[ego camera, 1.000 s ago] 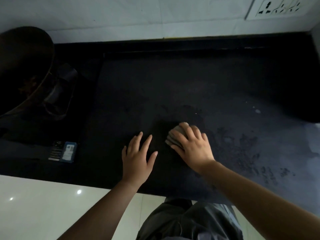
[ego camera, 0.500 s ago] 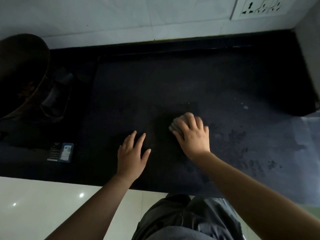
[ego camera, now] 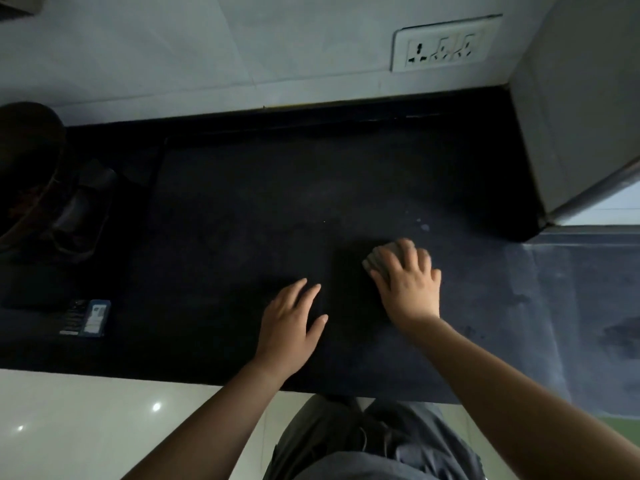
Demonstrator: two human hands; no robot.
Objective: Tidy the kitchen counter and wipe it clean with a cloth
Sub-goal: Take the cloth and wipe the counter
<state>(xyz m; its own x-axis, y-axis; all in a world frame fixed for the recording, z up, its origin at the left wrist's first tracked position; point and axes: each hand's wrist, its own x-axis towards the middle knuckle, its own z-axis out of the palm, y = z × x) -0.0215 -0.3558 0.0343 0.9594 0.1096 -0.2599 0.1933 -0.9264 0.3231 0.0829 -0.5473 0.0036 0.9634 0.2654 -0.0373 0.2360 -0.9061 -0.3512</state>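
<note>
Both hands are on the dark counter point(ego camera: 242, 209). Since a second ago my right hand point(ego camera: 407, 287) has slid the grey cloth point(ego camera: 375, 259) rightward toward the smudged patch, so the wipe progresses. It presses flat, fingers curled over the cloth. Left of the cloth, my left hand point(ego camera: 289, 327) rests open, palm down, holding nothing.

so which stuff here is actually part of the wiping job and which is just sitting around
In the job:
- cloth, pressed flat under the right hand
- left hand, flat on the counter

Just lying about:
- small blue packet near the front edge
- dark pan at far left
- wall socket
</note>
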